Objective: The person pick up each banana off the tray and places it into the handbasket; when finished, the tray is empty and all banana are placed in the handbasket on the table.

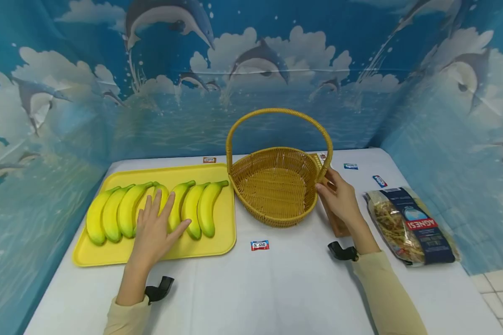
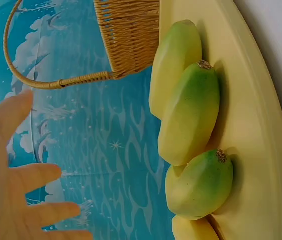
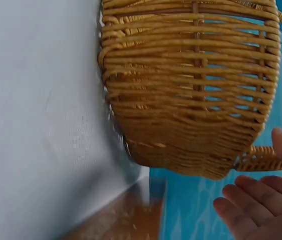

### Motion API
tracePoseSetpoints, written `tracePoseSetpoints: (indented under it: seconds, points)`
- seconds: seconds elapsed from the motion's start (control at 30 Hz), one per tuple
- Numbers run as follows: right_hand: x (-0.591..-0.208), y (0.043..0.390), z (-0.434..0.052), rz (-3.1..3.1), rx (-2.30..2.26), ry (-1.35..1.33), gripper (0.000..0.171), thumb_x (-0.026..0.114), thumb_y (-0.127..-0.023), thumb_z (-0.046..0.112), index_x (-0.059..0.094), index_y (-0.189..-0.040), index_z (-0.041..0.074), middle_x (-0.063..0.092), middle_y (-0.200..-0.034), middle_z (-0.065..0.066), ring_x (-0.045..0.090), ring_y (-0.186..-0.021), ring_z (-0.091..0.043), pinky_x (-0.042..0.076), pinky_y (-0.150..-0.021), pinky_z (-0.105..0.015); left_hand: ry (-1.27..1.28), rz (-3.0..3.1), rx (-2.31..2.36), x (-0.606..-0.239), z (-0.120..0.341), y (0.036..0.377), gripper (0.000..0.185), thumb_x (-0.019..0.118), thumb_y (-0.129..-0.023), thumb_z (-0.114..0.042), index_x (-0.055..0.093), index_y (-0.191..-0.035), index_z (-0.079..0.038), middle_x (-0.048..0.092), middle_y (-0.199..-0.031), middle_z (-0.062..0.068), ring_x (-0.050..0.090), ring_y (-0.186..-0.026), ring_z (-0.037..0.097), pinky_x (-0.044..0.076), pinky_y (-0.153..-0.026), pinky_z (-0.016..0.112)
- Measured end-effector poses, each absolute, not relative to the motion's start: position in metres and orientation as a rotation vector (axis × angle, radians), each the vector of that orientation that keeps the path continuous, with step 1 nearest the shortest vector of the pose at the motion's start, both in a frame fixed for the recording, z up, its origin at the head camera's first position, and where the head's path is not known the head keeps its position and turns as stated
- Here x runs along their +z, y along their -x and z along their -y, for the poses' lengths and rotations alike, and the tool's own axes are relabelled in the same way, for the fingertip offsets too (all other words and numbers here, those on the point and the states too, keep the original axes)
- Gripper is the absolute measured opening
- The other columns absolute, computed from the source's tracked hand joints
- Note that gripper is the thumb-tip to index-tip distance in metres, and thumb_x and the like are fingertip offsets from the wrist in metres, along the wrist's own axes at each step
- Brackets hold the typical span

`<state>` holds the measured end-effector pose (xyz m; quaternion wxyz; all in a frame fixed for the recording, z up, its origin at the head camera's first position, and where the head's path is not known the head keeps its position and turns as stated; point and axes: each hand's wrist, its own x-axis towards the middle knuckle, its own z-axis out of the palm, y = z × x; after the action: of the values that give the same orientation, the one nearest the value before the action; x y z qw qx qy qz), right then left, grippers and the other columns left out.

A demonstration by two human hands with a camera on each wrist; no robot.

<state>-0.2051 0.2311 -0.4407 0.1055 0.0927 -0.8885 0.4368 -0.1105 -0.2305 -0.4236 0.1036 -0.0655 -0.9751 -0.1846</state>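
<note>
Your left hand [image 1: 155, 228] hovers spread flat over the bananas [image 1: 151, 209] on the yellow tray [image 1: 218, 232], gripping none; your right hand [image 1: 339, 197], fingers relaxed, steadies the wicker basket [image 1: 276, 186] at its three o'clock side. Picking looks underway: next, close round one banana.

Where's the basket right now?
In the head view the basket sits mid-table, just right of the yellow tray of bananas, with the right hand at its right rim.

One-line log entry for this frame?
left hand: open over yellow-green bananas on yellow tray | right hand: open beside woven wicker basket
</note>
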Motion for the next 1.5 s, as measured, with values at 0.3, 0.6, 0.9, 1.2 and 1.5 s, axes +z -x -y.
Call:
tracePoseSetpoints:
  seconds: [0.3,0.6,0.9,1.2,1.5]
  points:
    - [-0.446,0.211,-0.223,2.567,1.337,-0.149,0.051,0.060,-0.097,0.017,0.045,-0.144,0.003,0.053,-0.140,-0.023,0.052,-0.129,-0.039,0.047,-0.100,-0.047,0.150,2.477,-0.969,-0.407,0.266,0.110,0.066,0.068,-0.089,-0.021,0.043,-0.148,-0.006,0.037,-0.152,0.021,0.033,-0.139,0.046,0.027,-0.108,0.068]
    - [-0.445,0.214,-0.223,2.553,1.312,-0.135,0.050,0.062,-0.096,0.016,0.049,-0.142,0.003,0.057,-0.136,-0.024,0.057,-0.124,-0.038,0.050,-0.094,-0.044,-0.393,2.063,-1.195,-0.397,0.331,0.116,0.048,0.061,-0.096,-0.023,0.051,-0.143,-0.018,0.050,-0.141,0.005,0.047,-0.127,0.016,0.039,-0.104,0.026]
    - [-0.446,0.217,-0.224,2.529,1.306,-0.165,0.048,0.064,-0.094,0.014,0.053,-0.139,0.002,0.059,-0.133,-0.022,0.059,-0.121,-0.038,0.051,-0.091,-0.042,-0.674,1.986,-1.226,-0.422,0.372,0.123,0.050,0.060,-0.095,-0.022,0.049,-0.144,-0.014,0.050,-0.142,0.005,0.045,-0.127,0.015,0.039,-0.107,0.032]
    - [-0.446,0.215,-0.227,2.539,1.339,-0.144,0.049,0.065,-0.094,0.014,0.052,-0.140,0.002,0.058,-0.134,-0.023,0.061,-0.119,-0.038,0.052,-0.090,-0.039,-0.810,2.010,-1.218,-0.455,0.387,0.129,0.052,0.059,-0.096,-0.026,0.048,-0.145,-0.016,0.047,-0.138,-0.002,0.041,-0.123,0.007,0.037,-0.103,0.028]
    - [-0.449,0.217,-0.227,2.546,1.370,-0.140,0.055,0.064,-0.094,0.017,0.046,-0.144,0.003,0.056,-0.138,-0.022,0.060,-0.120,-0.038,0.052,-0.090,-0.038,-0.918,2.084,-1.203,-0.471,0.391,0.133,0.055,0.056,-0.097,-0.027,0.042,-0.149,-0.015,0.042,-0.146,0.011,0.039,-0.132,0.025,0.037,-0.107,0.032]
